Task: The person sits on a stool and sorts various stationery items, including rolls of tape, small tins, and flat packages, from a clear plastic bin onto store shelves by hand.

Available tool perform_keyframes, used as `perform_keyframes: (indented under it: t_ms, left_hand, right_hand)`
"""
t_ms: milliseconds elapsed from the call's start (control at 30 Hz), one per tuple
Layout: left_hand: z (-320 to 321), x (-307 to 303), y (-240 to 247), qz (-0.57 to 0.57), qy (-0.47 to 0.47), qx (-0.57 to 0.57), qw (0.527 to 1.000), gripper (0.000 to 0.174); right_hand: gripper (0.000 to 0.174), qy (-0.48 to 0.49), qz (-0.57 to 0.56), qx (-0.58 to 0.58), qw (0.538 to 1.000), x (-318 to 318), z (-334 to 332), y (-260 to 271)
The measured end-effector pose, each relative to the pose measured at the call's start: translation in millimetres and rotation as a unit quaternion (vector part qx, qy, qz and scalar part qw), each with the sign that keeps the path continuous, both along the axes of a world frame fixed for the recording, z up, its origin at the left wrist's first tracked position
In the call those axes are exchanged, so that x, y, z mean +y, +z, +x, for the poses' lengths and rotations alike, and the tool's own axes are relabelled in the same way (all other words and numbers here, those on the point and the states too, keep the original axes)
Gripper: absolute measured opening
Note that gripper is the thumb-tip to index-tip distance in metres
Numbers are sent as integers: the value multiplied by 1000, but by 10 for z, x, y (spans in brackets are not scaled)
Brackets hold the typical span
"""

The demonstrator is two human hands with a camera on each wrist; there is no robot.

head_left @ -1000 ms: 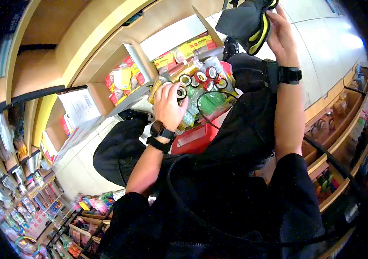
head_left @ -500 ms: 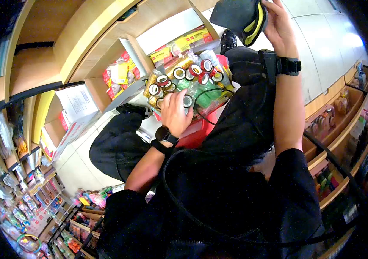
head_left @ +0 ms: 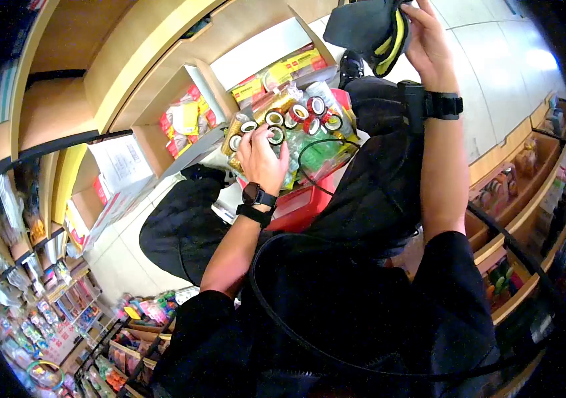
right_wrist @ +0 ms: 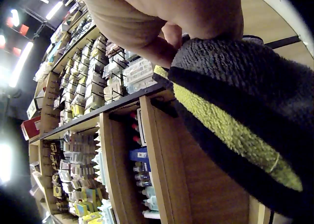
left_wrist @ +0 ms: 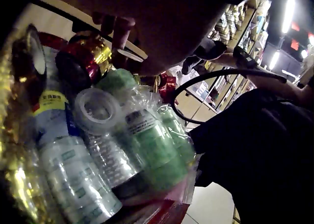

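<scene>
My left hand (head_left: pixel 263 162) is over a box packed with rolls of tape, its thumb and fingers around a tape roll (head_left: pixel 276 136). The left wrist view shows curled fingers (left_wrist: pixel 122 30) close over the pile, with a clear tape roll (left_wrist: pixel 98 111), green rolls in plastic wrap (left_wrist: pixel 152 145) and a red and gold roll (left_wrist: pixel 86 57) below. High at the right, my right hand (head_left: pixel 431 53) pinches a dark grey cloth (head_left: pixel 360 28) with a yellow inside. Up close in the right wrist view, the cloth (right_wrist: pixel 230 69) has a fuzzy weave and black edging.
A red container (head_left: pixel 303 209) stands under the tape box, between the knees. Cartons of red and yellow packets (head_left: pixel 187 119) sit by the wooden shelf (head_left: pixel 57 106) at left. A black cable (head_left: pixel 303 166) loops over the tapes. Shelves of goods (head_left: pixel 515 172) line the right.
My left hand first shifts down and right over a clear roll, then back up and left among the tapes. My right hand keeps hold of the cloth with little movement.
</scene>
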State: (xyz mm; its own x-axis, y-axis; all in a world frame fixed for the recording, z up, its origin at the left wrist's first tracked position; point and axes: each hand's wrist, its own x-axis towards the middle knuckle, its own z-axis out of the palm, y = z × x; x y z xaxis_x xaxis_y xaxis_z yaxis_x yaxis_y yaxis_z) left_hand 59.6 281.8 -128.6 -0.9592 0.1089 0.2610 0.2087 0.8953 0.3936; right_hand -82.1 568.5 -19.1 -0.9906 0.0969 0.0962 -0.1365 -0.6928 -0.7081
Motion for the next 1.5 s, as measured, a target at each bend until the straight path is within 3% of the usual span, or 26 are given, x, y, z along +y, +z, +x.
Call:
perform_keyframes:
  t_ms: [300, 367, 467, 533, 667, 733, 767, 800, 967, 1000, 1133, 1200, 1267, 1333, 1367, 1500]
  left_hand:
    - [6, 43, -29, 9, 20, 1, 1000, 60]
    - [20, 53, -4, 14, 23, -3, 1000, 61]
    - [7, 47, 125, 20, 33, 4, 999, 66]
    - [-48, -86, 265, 32, 30, 36, 998, 64]
    - [-133, -646, 696, 68, 153, 75, 983, 60]
    - [-198, -1061, 976, 255, 191, 118, 940, 50]
    - [-163, -1330, 1157, 235, 262, 106, 930, 47]
    - [-109, -1717, 1203, 278, 263, 146, 912, 47]
    - [370, -2491, 1922, 393, 315, 268, 821, 41]
    - [463, -2626, 1927, 420, 334, 290, 792, 40]
    - [727, -2954, 1373, 480, 355, 264, 758, 40]
    - [740, -2891, 1120, 592, 385, 142, 694, 41]
    - [683, -2824, 975, 581, 400, 112, 700, 42]
    - [601, -2756, 880, 571, 413, 80, 705, 42]
    - [563, -2745, 884, 572, 390, 71, 718, 43]
    - [500, -2818, 802, 579, 350, 50, 735, 42]
  right_hand:
    - [47, 17, -8, -19, 1000, -13, 17, 60]
    - [36, -24, -4, -21, 999, -58, 18, 82]
    - [41, -7, 36, -20, 999, 266, -142, -339]
    - [41, 1, 6, -24, 1000, 257, -158, -322]
    - [44, -50, 25, -62, 996, 103, -129, -197]
    - [46, -58, 39, -90, 993, 56, -121, -173]
    - [45, -52, 25, -80, 995, 85, -153, -263]
    - [47, -58, 45, -87, 994, 81, -164, -308]
    - [55, -22, 127, -111, 985, -126, -136, -345]
    - [55, -10, 143, -117, 983, -167, -130, -361]
    - [57, 25, 180, -130, 975, -253, -245, -495]
    - [57, 31, 221, -115, 968, -266, -364, -556]
    - [57, 36, 265, -107, 958, -243, -505, -585]
    - [57, -1, 488, -55, 871, -287, -630, -520]
    - [57, -6, 529, 0, 849, -324, -673, -514]
    - [52, -3, 731, 222, 645, -584, -847, -578]
